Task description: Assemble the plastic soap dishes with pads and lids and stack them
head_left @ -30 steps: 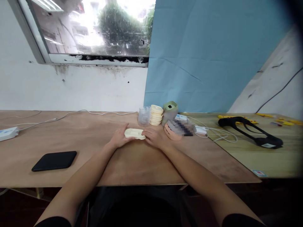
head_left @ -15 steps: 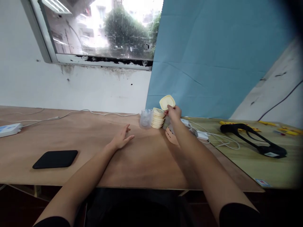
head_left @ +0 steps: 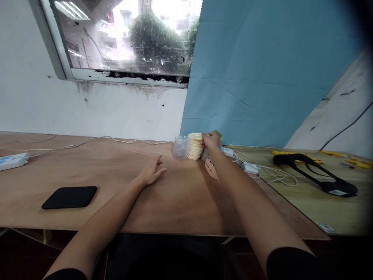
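Observation:
A stack of square cream lids stands toward the back of the table, beside a stack of clear plastic cups on its left. My right hand is at the upper right side of the lid stack, its fingers closed at the edge of the top lid. Partly hidden behind that hand is a green object. Below the wrist lies a pinkish piece with dark dashes, half covered by my forearm. My left hand rests on the wooden table with fingers apart, holding nothing, left of the cups.
A flat black case lies at the left front. White power strips and cables are at both sides. On the right table are a black strap-like frame and yellow items. A wall with blue paper stands behind.
My right hand has come down with the cream lid, which was held tilted above the stack and now lies flat at its top. My left hand has barely moved.

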Demonstrator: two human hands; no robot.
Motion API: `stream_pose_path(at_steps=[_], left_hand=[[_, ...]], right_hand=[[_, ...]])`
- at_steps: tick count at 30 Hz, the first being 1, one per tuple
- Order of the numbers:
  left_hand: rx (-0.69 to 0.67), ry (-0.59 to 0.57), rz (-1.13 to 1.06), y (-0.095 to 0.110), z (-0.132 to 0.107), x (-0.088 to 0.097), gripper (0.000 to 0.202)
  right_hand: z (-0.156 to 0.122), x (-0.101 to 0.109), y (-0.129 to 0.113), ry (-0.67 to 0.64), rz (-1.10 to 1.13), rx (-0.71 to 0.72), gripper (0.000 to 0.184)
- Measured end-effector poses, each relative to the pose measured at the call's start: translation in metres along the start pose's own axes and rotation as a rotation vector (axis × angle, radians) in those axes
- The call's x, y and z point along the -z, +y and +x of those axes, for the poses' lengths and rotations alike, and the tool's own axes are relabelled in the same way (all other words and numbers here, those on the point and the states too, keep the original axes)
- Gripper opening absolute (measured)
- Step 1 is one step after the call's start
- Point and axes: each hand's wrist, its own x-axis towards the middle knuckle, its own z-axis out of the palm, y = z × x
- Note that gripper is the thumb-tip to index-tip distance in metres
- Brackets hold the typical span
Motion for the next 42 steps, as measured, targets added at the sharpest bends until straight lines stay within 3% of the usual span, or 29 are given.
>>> stream_pose_path(at_steps=[5, 12, 21, 30, 42], left_hand=[[0.010, 0.000, 0.002, -0.001, -0.001, 0.000, 0.072], [0.025, -0.014, -0.012, 0.002, -0.001, 0.001, 0.071], [0.016, -0.011, 0.002, 0.002, -0.001, 0.002, 0.071], [0.010, -0.014, 0.012, 0.001, -0.001, 0.002, 0.072], [-0.011, -0.023, 0.040, 0.002, -0.001, 0.001, 0.071]], right_hand=[[-0.002, 0.003, 0.003, -0.034, -0.106, 0.012, 0.066], [0.002, 0.006, 0.005, -0.143, -0.321, 0.076, 0.037], [-0.006, 0.008, -0.006, -0.237, -0.779, 0.294, 0.040], [-0.008, 0.010, -0.009, -0.219, -0.908, 0.388, 0.039], [-0.013, 0.005, 0.005, -0.223, -0.986, 0.418, 0.039]])
